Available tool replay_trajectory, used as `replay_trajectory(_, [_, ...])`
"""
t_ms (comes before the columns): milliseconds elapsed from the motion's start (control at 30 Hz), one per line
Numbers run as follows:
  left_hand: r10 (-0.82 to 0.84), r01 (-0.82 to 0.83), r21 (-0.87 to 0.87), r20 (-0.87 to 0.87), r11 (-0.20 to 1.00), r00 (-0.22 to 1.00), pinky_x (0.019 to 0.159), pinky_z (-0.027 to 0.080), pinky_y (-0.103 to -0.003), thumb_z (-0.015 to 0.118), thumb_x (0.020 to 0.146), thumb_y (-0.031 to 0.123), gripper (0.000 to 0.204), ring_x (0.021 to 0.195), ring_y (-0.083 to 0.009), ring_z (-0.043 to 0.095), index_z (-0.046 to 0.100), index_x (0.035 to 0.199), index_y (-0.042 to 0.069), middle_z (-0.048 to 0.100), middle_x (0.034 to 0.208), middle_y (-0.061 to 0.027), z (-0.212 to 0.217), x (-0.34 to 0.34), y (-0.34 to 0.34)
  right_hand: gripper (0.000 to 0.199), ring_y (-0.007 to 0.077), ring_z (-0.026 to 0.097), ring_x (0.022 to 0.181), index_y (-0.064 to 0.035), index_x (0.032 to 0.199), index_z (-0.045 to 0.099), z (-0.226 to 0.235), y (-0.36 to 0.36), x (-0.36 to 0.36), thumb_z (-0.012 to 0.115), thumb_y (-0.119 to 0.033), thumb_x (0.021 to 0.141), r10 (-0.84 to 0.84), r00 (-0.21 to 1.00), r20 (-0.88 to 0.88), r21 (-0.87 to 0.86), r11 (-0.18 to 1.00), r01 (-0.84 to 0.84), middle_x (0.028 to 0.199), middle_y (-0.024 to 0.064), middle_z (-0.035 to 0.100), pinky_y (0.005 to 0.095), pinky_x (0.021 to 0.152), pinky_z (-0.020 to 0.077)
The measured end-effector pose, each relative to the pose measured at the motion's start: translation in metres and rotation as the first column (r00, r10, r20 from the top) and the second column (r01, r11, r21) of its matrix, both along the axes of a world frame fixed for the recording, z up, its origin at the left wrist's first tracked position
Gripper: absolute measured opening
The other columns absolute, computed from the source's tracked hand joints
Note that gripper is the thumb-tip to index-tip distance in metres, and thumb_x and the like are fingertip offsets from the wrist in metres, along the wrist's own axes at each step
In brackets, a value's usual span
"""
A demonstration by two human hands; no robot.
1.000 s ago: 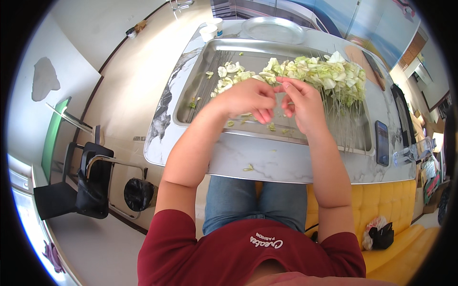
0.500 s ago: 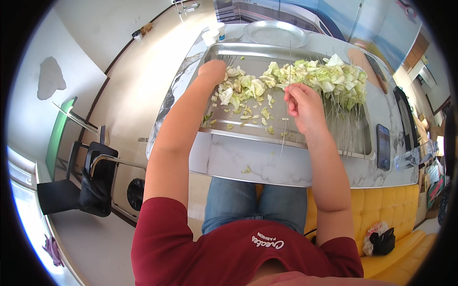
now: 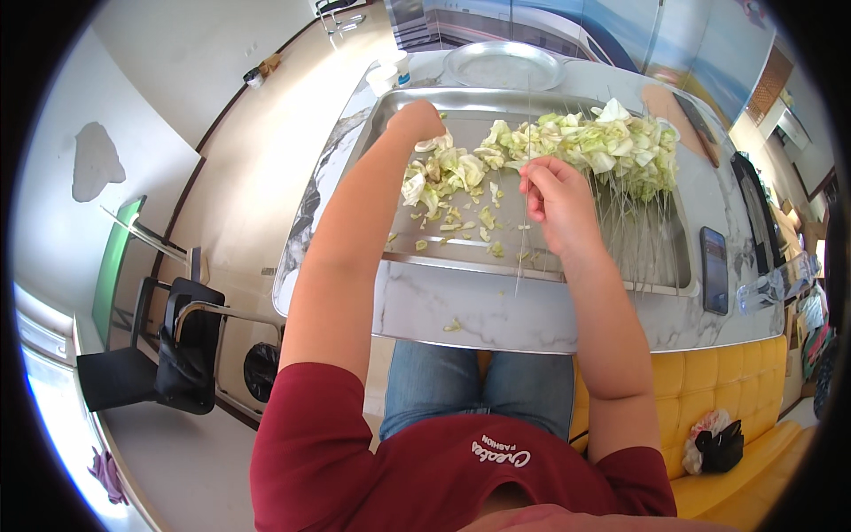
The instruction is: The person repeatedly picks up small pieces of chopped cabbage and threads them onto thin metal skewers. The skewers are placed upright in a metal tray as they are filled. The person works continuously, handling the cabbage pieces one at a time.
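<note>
Two hands work over a large steel tray (image 3: 417, 259) that fills the upper middle of the frame. The left hand (image 3: 418, 120), reaching to the upper left part of the tray, is curled down onto a pale cabbage leaf (image 3: 434, 142) at the edge of the loose cabbage pieces (image 3: 448, 177); whether its fingers have closed on the leaf I cannot tell. The right hand (image 3: 554, 197), at the centre, is pinched narrow around a thin skewer (image 3: 523, 239) that runs from its fingertips down past the tray's near rim. To do this well, I judge that the skewer should be kept steady and pointed away from the other hand, and that each leaf piece should be folded flat before being pushed on through its thicker part so that it does not tear. A heap of cabbage already on skewers (image 3: 612, 146) lies at the upper right of the tray, sticks fanned toward the lower right. The tray sits on a white marbled table (image 3: 496, 315), with a cabbage scrap (image 3: 452, 325) on its near edge, a round metal plate (image 3: 503, 64) at the top, a knife (image 3: 693, 124) on a board at upper right, and a dark phone (image 3: 714, 269) at right. Beyond: beige floor, a black chair (image 3: 168, 355) at lower left, a yellow padded seat (image 3: 753, 452) at lower right.
</note>
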State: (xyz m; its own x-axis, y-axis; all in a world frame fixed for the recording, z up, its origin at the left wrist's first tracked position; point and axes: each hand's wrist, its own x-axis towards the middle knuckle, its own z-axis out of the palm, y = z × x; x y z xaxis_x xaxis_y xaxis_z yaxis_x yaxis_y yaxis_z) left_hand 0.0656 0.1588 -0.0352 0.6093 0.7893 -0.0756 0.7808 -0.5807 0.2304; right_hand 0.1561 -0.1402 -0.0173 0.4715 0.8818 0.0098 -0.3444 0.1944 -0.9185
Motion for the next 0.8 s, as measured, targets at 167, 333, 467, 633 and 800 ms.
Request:
replay_trajectory(167, [0.065, -0.06, 0.048, -0.104, 0.997, 0.992, 0.083, 0.053, -0.039, 0.076, 0.066, 0.021, 0.04, 0.099, -0.0275, 0.066, 0.07, 0.104, 0.011, 0.069, 0.108, -0.0092, -0.002, 0.01, -0.019, 0.006, 0.0068, 0.041, 0.047, -0.0007, 0.084, 0.058, -0.001, 0.0, 0.001, 0.057, -0.007, 0.085, 0.008, 1.0, -0.009, 0.017, 1.0, -0.007, 0.07, 0.0057, 0.057, 0.0225, 0.04, 0.0276])
replay_trajectory(333, [-0.021, 0.031, -0.147, 0.069, 0.989, 0.997, 0.077, 0.053, -0.031, 0.079, 0.067, 0.017, 0.031, 0.087, -0.0197, 0.067, 0.071, 0.094, 0.004, 0.07, 0.093, -0.0092, 0.013, -0.002, -0.012, 0.007, 0.0067, 0.039, 0.045, -0.0012, 0.086, 0.056, 0.006, -0.005, -0.005, 0.056, -0.008, 0.086, 0.048, 0.999, -0.001, -0.011, 0.999, -0.048, 0.068, 0.0071, 0.057, 0.0228, 0.039, 0.0253])
replay_trajectory(467, [0.129, 0.153, -0.41, 0.582, 0.899, 0.803, 0.076, 0.052, -0.024, 0.073, 0.077, 0.009, 0.019, 0.082, -0.0135, 0.065, 0.068, 0.092, -0.002, 0.068, 0.087, -0.0074, 0.031, -0.016, -0.038, 0.007, 0.0052, 0.037, 0.045, -0.0039, 0.088, 0.057, 0.004, -0.005, -0.001, 0.053, -0.009, 0.087, 0.107, 0.992, 0.07, -0.076, 0.992, -0.102, 0.065, 0.0048, 0.055, 0.0218, 0.039, 0.0231])
replay_trajectory(633, [0.317, 0.281, -0.413, 0.889, 0.866, 0.329, 0.077, 0.053, -0.025, 0.068, 0.083, 0.004, 0.019, 0.081, -0.0146, 0.064, 0.064, 0.099, -0.005, 0.067, 0.091, -0.0076, 0.041, -0.038, -0.089, 0.011, 0.0044, 0.036, 0.047, -0.0051, 0.089, 0.06, 0.008, -0.005, -0.015, 0.053, -0.013, 0.09, 0.192, 0.938, 0.29, -0.13, 0.979, -0.16, 0.059, 0.0002, 0.049, 0.0214, 0.043, 0.0252])
replay_trajectory(800, [0.359, 0.298, -0.376, 0.927, 0.877, 0.112, 0.074, 0.053, -0.024, 0.069, 0.082, 0.003, 0.019, 0.08, -0.0125, 0.064, 0.063, 0.098, -0.004, 0.067, 0.089, -0.008, 0.043, -0.051, -0.119, 0.015, 0.0036, 0.038, 0.049, -0.005, 0.087, 0.063, -0.003, -0.005, -0.021, 0.055, -0.016, 0.093, 0.244, 0.853, 0.461, -0.135, 0.969, -0.205, 0.056, -0.0026, 0.047, 0.0218, 0.047, 0.0282])
